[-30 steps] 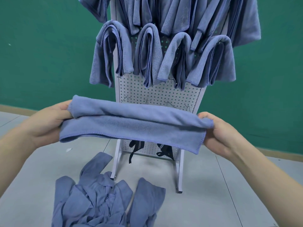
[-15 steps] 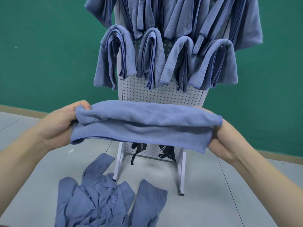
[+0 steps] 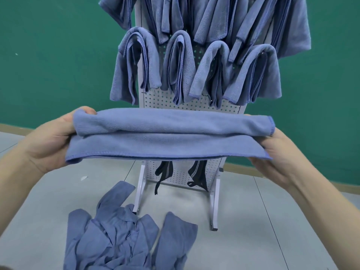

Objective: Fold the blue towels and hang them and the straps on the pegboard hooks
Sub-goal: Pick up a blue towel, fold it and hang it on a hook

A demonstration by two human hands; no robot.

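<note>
Behind my hands stands the white pegboard (image 3: 191,106) on its two legs, and it is almost covered. Folded blue towels (image 3: 175,67) hang over its hooks in a row just above the hands, and more towels (image 3: 214,14) hang in a higher row that runs out of the top of the view. Below the hands, on the lower part of the board, I see two black straps (image 3: 197,175) hanging side by side. The stretched towel hides the middle band of the board from me, so I cannot tell which hooks are there.

Under my left hand (image 3: 48,141), on the grey desk (image 3: 263,221), lies a loose pile of unfolded blue towels (image 3: 116,236). A small white scrap (image 3: 84,177) lies on the desk near the left wrist. A green wall (image 3: 48,55) closes the scene behind everything.

Both hands are raised in front of the board, well apart. Between them I hold one blue towel (image 3: 167,135), folded to a long band and pulled nearly flat and level. The left hand grips its left end, fingers curled round the fold and a fingertip showing over the top edge. The right hand (image 3: 276,154) grips the right end, with the thumb on the near side; the other fingers are hidden behind the cloth.
</note>
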